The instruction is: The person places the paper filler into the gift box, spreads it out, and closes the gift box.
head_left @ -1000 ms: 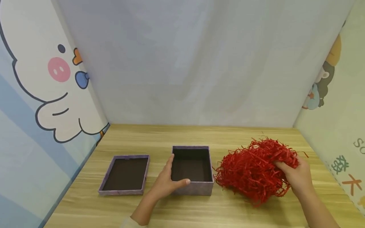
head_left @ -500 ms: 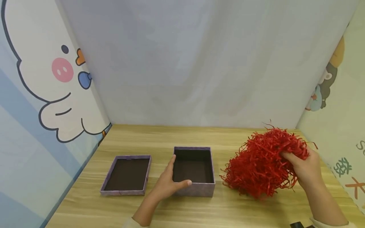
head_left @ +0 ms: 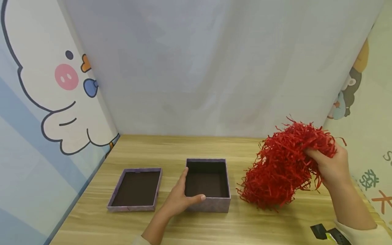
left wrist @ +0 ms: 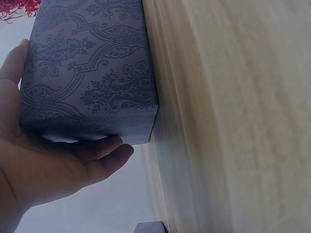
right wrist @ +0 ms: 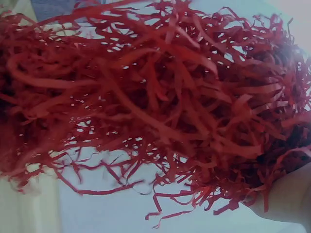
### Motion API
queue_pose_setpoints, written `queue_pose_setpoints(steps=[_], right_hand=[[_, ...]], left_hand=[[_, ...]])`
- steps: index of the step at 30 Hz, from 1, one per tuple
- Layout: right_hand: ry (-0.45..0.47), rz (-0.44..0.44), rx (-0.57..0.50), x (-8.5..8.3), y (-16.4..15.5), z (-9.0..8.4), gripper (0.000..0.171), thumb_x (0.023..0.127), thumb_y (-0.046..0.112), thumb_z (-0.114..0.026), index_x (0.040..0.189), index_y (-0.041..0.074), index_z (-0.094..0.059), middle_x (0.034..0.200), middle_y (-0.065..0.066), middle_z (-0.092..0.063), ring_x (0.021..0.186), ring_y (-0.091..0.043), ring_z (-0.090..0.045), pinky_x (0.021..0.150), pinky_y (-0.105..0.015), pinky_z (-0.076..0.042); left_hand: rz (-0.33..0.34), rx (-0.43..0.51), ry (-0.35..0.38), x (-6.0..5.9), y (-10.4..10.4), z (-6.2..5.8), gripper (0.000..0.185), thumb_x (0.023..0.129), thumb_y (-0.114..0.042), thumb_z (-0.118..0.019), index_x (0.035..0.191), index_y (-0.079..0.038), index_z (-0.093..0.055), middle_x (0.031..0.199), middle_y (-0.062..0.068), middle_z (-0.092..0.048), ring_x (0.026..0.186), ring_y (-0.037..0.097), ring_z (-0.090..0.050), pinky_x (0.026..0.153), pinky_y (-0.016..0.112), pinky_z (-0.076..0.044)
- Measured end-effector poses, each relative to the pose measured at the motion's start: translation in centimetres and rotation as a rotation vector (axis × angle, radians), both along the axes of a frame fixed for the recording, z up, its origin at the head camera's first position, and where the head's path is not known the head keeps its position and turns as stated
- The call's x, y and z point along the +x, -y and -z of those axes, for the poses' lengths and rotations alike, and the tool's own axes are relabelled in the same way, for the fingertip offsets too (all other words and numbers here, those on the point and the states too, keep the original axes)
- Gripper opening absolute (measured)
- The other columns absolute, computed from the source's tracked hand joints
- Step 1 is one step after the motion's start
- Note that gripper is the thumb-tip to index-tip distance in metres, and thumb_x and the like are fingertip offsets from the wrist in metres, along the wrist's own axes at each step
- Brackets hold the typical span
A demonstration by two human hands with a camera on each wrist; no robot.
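An open purple patterned box (head_left: 208, 183) with a dark inside stands on the wooden table (head_left: 190, 146). My left hand (head_left: 180, 197) holds its near left corner, thumb along the front wall and fingers on the left side. In the left wrist view the box (left wrist: 90, 68) fills the top left with that hand (left wrist: 58, 160) round its corner. My right hand (head_left: 332, 166) grips a big bunch of red shredded paper (head_left: 284, 166) and holds it up right of the box, its lower end hanging close to the table. The right wrist view is filled by the red shreds (right wrist: 155, 102).
The box's shallow lid (head_left: 135, 189) lies open side up to the left of the box. Cartoon-printed panels wall in the table on the left (head_left: 39, 102) and right (head_left: 367, 136), with a pale cloth backdrop (head_left: 214, 68) behind.
My right hand has lifted the red shredded paper up off the table and slightly to the right. The left hand and the box have stayed put.
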State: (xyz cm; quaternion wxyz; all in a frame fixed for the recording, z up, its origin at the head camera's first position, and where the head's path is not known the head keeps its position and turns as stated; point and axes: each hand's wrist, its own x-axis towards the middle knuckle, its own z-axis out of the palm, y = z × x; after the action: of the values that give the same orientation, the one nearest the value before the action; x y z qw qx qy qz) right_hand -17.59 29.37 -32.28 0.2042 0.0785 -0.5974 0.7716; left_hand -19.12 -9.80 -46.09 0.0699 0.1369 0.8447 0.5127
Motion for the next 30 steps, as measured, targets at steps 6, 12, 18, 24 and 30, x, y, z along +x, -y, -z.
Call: queue_pose_setpoints(steps=[6,12,18,24,30], right_hand=[[-0.068,-0.032,-0.059,-0.6,0.4,-1.4,0.035,0.082,-0.018,-0.058,0.11,0.003,-0.061,0.101,-0.005,-0.064,0.087,-0.013,-0.064,0.069,-0.023,-0.053],[-0.089,-0.005,-0.098,-0.9,0.8,-2.9,0.033,0.081,-0.018,-0.059,0.108,0.001,-0.062,0.097,-0.007,-0.065,0.082,-0.014,-0.065,0.065,-0.024,-0.053],[-0.174,0.033,-0.174,-1.2,1.2,-5.5,0.033,0.078,-0.021,-0.06,0.107,-0.004,-0.062,0.095,-0.012,-0.066,0.079,-0.018,-0.066,0.064,-0.026,-0.054],[-0.228,0.034,-0.181,-1.6,1.7,-7.7,0.035,0.077,-0.02,-0.062,0.109,-0.007,-0.059,0.097,-0.015,-0.064,0.08,-0.02,-0.065,0.065,-0.028,-0.054],[-0.256,-0.043,-0.199,-1.8,2.2,-7.9,0.03,0.079,-0.02,-0.06,0.107,-0.01,-0.06,0.091,-0.015,-0.065,0.073,-0.02,-0.066,0.061,-0.029,-0.054]], left_hand=[[-0.013,0.01,0.005,0.0,-0.1,0.1,0.113,0.073,-0.048,-0.076,0.151,-0.018,0.001,0.152,0.017,-0.006,0.134,0.045,-0.014,0.1,0.063,-0.02],[-0.012,0.024,0.011,0.0,-0.1,0.0,0.112,0.074,-0.044,-0.076,0.151,-0.018,0.001,0.152,0.016,-0.004,0.134,0.045,-0.013,0.1,0.063,-0.02],[-0.017,0.022,0.011,0.0,-0.1,0.1,0.112,0.074,-0.044,-0.077,0.151,-0.017,0.0,0.152,0.018,-0.006,0.133,0.047,-0.014,0.099,0.064,-0.021],[-0.023,0.028,0.017,-0.1,-0.1,0.2,0.112,0.074,-0.044,-0.077,0.151,-0.019,0.001,0.152,0.017,-0.006,0.133,0.046,-0.014,0.099,0.064,-0.02],[-0.014,0.042,0.021,0.0,-0.1,0.3,0.113,0.074,-0.043,-0.077,0.151,-0.018,0.002,0.152,0.016,-0.003,0.134,0.045,-0.012,0.1,0.063,-0.019]])
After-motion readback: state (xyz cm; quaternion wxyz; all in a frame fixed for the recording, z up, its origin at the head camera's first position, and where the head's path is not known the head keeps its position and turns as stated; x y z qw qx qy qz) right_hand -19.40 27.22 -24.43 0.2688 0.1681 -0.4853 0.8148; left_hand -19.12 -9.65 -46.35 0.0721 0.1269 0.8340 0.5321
